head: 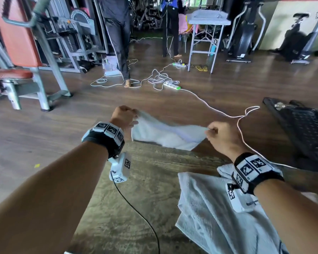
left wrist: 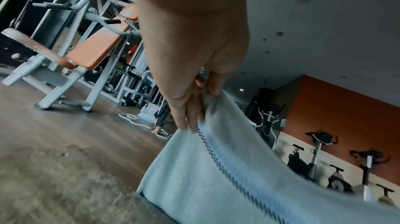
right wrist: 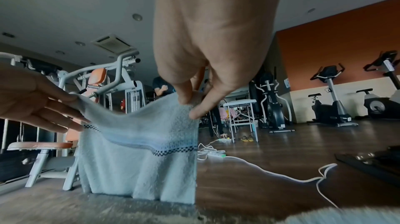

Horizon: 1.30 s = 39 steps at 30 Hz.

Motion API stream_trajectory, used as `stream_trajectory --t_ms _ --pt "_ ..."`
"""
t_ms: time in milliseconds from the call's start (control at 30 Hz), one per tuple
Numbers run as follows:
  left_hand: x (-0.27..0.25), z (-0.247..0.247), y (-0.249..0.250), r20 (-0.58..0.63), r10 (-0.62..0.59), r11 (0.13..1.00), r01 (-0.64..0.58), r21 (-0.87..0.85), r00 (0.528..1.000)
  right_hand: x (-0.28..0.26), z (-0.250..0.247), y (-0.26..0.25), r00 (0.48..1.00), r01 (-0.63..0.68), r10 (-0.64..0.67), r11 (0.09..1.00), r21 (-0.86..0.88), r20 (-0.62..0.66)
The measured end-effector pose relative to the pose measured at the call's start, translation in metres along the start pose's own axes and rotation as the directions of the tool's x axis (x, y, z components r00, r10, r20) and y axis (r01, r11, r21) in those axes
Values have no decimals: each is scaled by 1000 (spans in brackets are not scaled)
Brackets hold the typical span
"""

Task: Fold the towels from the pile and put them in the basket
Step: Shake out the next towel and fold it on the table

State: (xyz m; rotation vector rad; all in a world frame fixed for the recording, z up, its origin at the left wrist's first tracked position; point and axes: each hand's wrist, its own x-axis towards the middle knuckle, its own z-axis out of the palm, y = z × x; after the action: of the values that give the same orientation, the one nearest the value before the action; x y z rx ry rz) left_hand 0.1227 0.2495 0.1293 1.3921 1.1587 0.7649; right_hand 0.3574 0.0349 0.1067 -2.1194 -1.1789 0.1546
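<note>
A white towel with a dark checked stripe hangs stretched between my two hands above the far edge of the table. My left hand pinches its left top corner; the wrist view shows the thumb and fingers on the towel. My right hand pinches the right top corner, thumb and forefinger closed on the towel. The pile of white towels lies on the table under my right forearm. No basket is visible.
Beyond the table is a wooden floor with white cables and power strips. A weight bench stands left, a dark mat or treadmill deck right. A person's legs and a small table are at the back.
</note>
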Motion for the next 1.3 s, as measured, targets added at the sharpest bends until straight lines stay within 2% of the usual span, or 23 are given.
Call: stream_trajectory --t_ms 100,267,367,467,633,800,1067,1200,1300 --pt "7 -1 -7 -74 49 996 -54 -69 996 -4 4 7 999 -37 37 999 14 8" --pt "2 -8 1 -76 199 970 -207 -126 977 -4 -6 9 990 -24 36 996 85 -133" --pt "-13 -25 -6 -123 226 971 -234 -58 966 -11 -8 4 998 16 -11 996 87 -56" --pt "-23 -53 -29 -166 192 981 -190 30 967 -28 -4 -6 997 81 -82 994 77 12" --pt "-69 -97 -44 -76 155 988 -152 37 985 -67 -6 -29 990 124 -128 989 81 53" --pt "-123 -130 -42 5 229 970 -229 85 973 -109 -23 -49 987 151 -155 985 82 50" --pt "-204 -164 -32 95 362 907 -374 195 927 -177 -62 -75 976 195 -200 978 70 83" --pt "-257 -179 -20 160 273 905 -310 291 949 -220 -85 -91 970 218 -223 974 53 102" --pt "-301 -187 -12 211 143 885 -220 409 967 -251 -93 -101 943 154 -170 985 77 286"
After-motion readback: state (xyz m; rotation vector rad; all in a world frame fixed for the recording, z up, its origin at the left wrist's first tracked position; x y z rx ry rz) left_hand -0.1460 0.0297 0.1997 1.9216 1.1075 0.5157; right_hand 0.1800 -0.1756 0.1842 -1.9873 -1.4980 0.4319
